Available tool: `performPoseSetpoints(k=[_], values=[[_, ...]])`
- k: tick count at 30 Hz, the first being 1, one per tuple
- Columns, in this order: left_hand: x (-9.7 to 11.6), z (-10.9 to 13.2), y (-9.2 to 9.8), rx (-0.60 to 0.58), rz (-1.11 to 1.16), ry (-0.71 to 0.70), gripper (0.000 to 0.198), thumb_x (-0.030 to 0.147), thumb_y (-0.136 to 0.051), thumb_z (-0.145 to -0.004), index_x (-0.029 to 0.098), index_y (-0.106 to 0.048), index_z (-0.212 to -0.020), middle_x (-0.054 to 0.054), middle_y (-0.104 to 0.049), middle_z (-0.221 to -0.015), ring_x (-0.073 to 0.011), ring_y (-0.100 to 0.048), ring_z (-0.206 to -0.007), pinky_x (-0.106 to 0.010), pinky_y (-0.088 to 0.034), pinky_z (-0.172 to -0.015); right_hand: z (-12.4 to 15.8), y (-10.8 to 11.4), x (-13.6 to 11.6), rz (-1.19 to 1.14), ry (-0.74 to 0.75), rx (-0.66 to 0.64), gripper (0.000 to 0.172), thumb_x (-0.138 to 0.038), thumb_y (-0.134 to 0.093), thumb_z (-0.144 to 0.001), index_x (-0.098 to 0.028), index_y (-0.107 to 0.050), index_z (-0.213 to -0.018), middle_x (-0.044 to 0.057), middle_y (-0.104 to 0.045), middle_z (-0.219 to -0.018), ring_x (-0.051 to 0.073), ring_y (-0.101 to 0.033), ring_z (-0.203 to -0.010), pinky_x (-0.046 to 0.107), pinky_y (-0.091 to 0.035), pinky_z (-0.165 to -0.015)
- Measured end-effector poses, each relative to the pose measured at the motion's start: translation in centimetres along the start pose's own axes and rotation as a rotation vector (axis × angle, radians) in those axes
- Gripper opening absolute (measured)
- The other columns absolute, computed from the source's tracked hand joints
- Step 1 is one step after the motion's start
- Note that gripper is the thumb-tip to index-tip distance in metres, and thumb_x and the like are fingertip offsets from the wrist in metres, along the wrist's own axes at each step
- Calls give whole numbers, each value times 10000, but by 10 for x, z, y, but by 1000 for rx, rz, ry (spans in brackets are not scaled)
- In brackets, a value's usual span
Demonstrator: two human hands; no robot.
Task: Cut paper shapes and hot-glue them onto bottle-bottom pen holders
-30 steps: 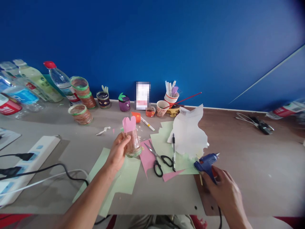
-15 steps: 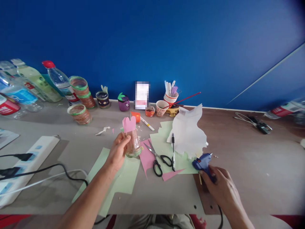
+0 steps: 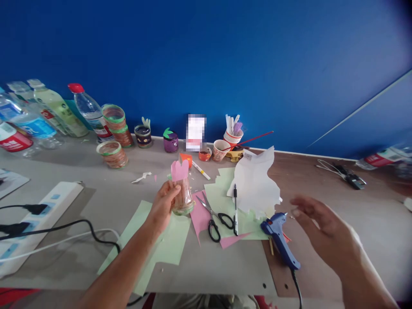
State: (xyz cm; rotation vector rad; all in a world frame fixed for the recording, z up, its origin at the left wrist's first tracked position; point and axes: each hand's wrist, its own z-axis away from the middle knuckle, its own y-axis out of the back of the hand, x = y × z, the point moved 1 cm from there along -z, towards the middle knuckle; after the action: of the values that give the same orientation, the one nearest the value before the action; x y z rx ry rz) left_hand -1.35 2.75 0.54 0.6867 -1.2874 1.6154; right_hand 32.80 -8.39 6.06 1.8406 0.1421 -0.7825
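My left hand (image 3: 165, 204) is wrapped round a clear plastic cup (image 3: 184, 193) with greenish edges, held a little tilted above the table. A pink paper cutout (image 3: 179, 170) with rounded lobes stands up at its top. To the right, my right hand (image 3: 317, 219) hovers open, its fingers stretched out and slightly blurred, with nothing in them. Just left of that hand lies a blue glue gun (image 3: 280, 242) on the table, its nozzle pointing up and its cord running to the front edge.
Black-handled scissors (image 3: 214, 219), a pen (image 3: 235, 210), green paper (image 3: 170, 240) and white paper (image 3: 254, 180) lie centrally. Decorated cups (image 3: 112, 154), bottles (image 3: 88, 111) and a paper cup (image 3: 221, 150) stand along the blue wall. A power strip (image 3: 41, 223) with cords is left.
My right hand has let go of the glue gun and moved up and to the right, leaving it on the table. My left hand still holds the plastic cup in much the same place.
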Motion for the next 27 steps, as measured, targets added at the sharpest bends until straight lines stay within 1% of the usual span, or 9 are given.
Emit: performPoseSetpoints(k=[3,6,10,11,13,17,22,25,27], values=[[0,-1,1,-11,-4,4,358,396,-769,-660,182,-638,-914,-47,-708,-868,-193,-656,-772,-301,-499,-675,-29,-4,-40,-117,92,-71,335,-460,-550,-803,-275,-638,-1068,67,-707,-1029,259,-666,-864,398,-527,-753],[0,-2,3,-12,-4,-9,346,396,-760,-674,183,-635,-916,-32,-693,-828,-182,-648,-746,-293,-489,-665,-67,-22,-82,-124,207,-86,361,-403,-568,-805,-196,-650,-1089,74,-714,-948,225,-661,-811,361,-517,-745],[0,-3,4,2,6,-14,350,397,-764,-665,184,-618,-901,-14,-672,-778,-174,-634,-708,-278,-470,-632,-132,-58,-132,110,333,-66,271,-292,-532,-841,-155,-668,-1031,69,-710,-906,204,-645,-810,314,-488,-734],[1,-3,4,8,5,-14,347,399,-767,-659,183,-614,-884,-13,-673,-776,-171,-632,-703,-272,-467,-628,-149,-67,-142,220,340,-60,257,-275,-509,-857,-151,-670,-1014,77,-709,-905,210,-644,-828,316,-485,-745],[2,-3,4,17,3,-11,337,405,-770,-651,184,-602,-842,-9,-675,-767,-163,-629,-691,-261,-462,-625,-180,-85,-158,282,332,-46,246,-254,-499,-865,-134,-675,-989,114,-704,-949,242,-641,-891,338,-481,-773],[3,-4,4,36,13,-12,346,417,-785,-626,186,-590,-795,5,-665,-717,-155,-630,-658,-248,-459,-616,-227,-114,-172,382,259,-40,338,-333,-533,-879,-72,-661,-1051,208,-677,-1040,332,-639,-975,431,-485,-788],[-2,-8,8,71,-68,-59,334,451,-762,-663,190,-623,-818,-19,-686,-767,-182,-647,-718,-271,-473,-660,-253,-140,-172,454,166,-53,375,-342,-594,-859,-18,-670,-1032,256,-672,-1017,367,-636,-1015,466,-478,-791],[-3,-10,12,100,-138,-100,329,449,-761,-671,188,-635,-828,-30,-682,-770,-200,-646,-747,-282,-470,-680,-256,-141,-173,460,153,-58,350,-292,-624,-828,-2,-675,-1018,278,-674,-1022,370,-645,-1002,443,-483,-764],[-2,-12,13,93,-166,-119,331,461,-744,-691,190,-628,-841,-38,-680,-788,-210,-646,-771,-292,-471,-701,-254,-132,-175,445,178,-63,403,-326,-560,-855,31,-668,-1009,274,-670,-1031,355,-641,-1022,406,-466,-759]])
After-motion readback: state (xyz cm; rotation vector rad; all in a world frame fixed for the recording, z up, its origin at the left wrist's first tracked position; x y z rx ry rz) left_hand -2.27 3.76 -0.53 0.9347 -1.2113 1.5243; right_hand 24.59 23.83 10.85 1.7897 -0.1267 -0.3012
